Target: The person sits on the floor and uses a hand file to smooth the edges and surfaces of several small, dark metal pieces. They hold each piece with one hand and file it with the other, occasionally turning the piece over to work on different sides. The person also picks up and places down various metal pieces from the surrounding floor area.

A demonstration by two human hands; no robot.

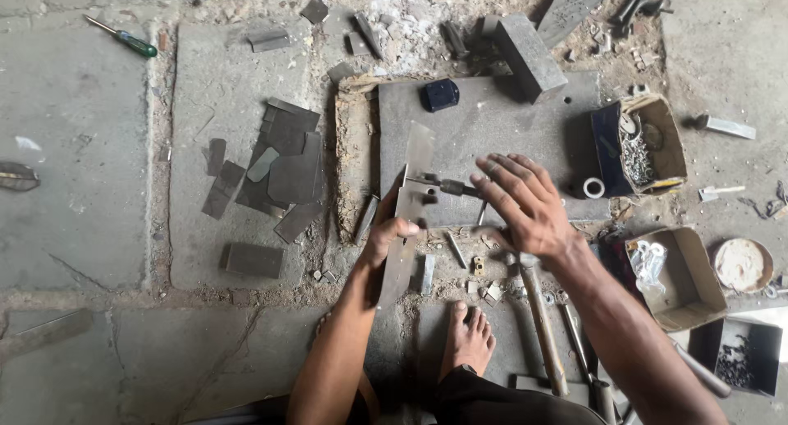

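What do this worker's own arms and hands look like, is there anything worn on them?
Both arms are bare from the bottom edge of the picture to the fingers: no sleeves, no gloves. The left hand and the right hand show no rings, and no watch or band is visible on either wrist. A bare foot shows below them, with dark cloth at the leg.

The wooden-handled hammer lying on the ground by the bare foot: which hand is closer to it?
Right. The right hand hovers open just above the wooden-handled hammer; the left hand grips a long grey metal strip farther to its left.
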